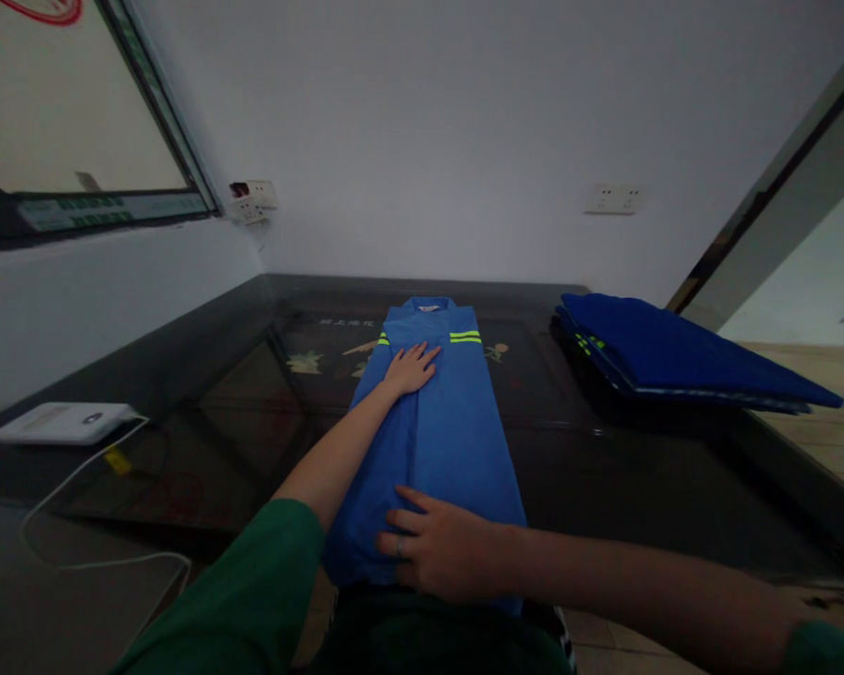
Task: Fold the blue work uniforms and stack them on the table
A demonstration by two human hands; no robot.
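The dark worktop [605, 487] bears a folded blue garment [460, 441], left of a deeper-blue folded pile [675, 347], with the right hand [446, 551] loosely spread over the garment's near end and the left hand [412, 367] spread flat below its collar [430, 304].

Beyond my left hand [412, 368], I see a dimly lit pale wall [422, 141]; to the hand's left, a dark-framed window [77, 112]; below the hand, a glossy black table [647, 478]; far to the hand's right, a plank-patterned floor [836, 417].

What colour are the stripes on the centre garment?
The stripes are bright yellow-green, shown in the head view.
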